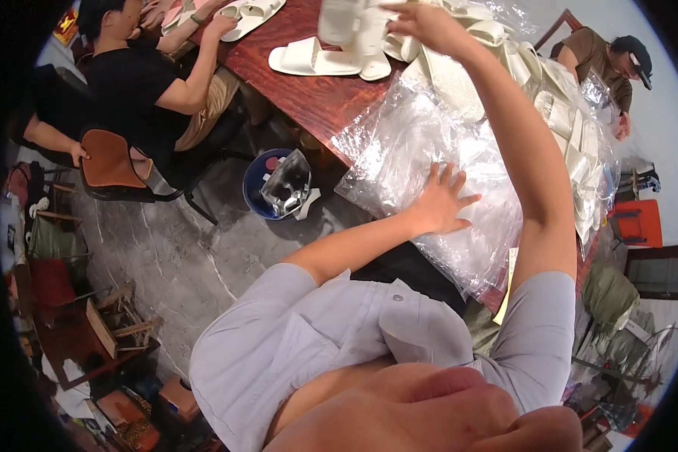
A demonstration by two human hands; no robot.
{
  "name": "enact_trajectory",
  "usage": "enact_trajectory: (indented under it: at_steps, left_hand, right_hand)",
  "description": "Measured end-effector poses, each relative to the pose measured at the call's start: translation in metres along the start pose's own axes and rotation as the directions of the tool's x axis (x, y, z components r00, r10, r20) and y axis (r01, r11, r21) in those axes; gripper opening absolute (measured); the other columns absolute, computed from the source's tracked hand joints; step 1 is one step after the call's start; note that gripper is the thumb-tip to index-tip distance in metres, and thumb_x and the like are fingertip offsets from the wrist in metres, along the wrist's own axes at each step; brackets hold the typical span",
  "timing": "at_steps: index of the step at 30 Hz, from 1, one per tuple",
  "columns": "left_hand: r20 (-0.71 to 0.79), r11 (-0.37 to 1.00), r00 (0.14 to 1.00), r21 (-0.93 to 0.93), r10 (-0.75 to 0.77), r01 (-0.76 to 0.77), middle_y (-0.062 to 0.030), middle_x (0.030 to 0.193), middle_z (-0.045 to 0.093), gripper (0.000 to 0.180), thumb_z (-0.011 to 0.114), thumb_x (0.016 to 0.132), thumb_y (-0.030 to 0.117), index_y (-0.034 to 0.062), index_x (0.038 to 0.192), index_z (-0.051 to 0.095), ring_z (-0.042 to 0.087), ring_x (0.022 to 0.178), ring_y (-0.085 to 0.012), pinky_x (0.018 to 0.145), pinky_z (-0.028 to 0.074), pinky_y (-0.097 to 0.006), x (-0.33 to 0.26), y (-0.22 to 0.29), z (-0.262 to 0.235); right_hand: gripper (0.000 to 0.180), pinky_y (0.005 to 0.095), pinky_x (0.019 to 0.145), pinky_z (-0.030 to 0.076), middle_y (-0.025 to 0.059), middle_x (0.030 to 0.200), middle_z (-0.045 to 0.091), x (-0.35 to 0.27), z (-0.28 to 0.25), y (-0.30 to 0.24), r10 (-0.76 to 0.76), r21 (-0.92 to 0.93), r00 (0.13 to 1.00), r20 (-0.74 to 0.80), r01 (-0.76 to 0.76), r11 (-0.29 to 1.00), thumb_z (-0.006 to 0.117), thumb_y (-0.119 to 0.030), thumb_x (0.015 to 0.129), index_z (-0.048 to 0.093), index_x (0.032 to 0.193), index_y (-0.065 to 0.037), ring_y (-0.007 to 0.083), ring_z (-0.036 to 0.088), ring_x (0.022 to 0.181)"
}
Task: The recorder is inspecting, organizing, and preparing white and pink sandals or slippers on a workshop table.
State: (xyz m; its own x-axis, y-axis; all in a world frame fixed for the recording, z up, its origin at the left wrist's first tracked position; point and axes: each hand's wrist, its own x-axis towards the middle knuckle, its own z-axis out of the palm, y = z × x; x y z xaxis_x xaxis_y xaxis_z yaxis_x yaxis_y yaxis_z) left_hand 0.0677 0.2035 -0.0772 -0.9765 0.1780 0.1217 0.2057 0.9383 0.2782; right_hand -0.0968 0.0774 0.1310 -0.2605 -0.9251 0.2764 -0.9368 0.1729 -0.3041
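A: Nearest: left hand (444, 203), fingers splayed, laid flat on crinkled clear plastic bags (388, 154) overhanging the table's near edge. Open room?

B: Bare red-brown wooden tabletop (294, 94), left of the bags. Farther, right hand (426, 29) at blurred cream-white open-toed slippers (371, 34) above it; grasping or released, I cannot tell.

A: Labels?

B: Any print there is too blurred to read.

grey veined floor (166, 260) | white wall (672, 113) | orange-backed chair (111, 154) | wooden chair (101, 329), perhaps
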Motion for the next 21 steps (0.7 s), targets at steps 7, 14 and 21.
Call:
enact_trajectory:
  at_steps: [7,14,21]
  left_hand:
    - [-0.129,0.977,0.99,-0.211,-0.049,0.021,-0.0177,0.156,0.03,0.073,0.054,0.086,0.061,0.0278,0.15,0.039,0.017,0.146,-0.0442,0.114,0.015,-0.064,0.007,-0.016,0.042]
    - [-0.177,0.999,0.984,0.027,0.028,-0.023,-0.0262,0.148,0.037,0.06,0.059,0.086,0.057,0.0349,0.141,0.05,0.024,0.14,-0.0506,0.109,0.016,-0.07,0.01,-0.007,0.015]
    - [-0.179,0.994,0.979,0.052,0.103,-0.095,-0.0276,0.141,0.041,0.062,0.065,0.084,0.056,0.032,0.14,0.052,0.028,0.137,-0.0513,0.107,0.019,-0.07,0.002,-0.009,-0.003]
  right_hand:
    - [0.063,0.0493,0.093,0.049,0.0158,0.14,0.053,-0.203,0.024,-0.05,0.091,-0.304,0.943,0.319,0.012,0.952,0.076,-0.031,0.078,0.055,0.138,-0.025,0.0376,0.052,0.127]
    - [0.081,0.0629,0.11,0.026,0.0129,0.148,0.044,-0.397,0.041,-0.038,0.589,-0.464,0.784,0.198,-0.454,0.76,0.083,-0.035,0.067,0.05,0.141,-0.034,0.0373,0.032,0.142]
    - [0.077,0.0647,0.109,0.027,0.0046,0.155,0.036,-0.448,0.085,-0.036,0.668,-0.099,0.744,-0.032,-0.667,0.738,0.08,-0.03,0.073,0.048,0.142,-0.038,0.0336,0.027,0.145]
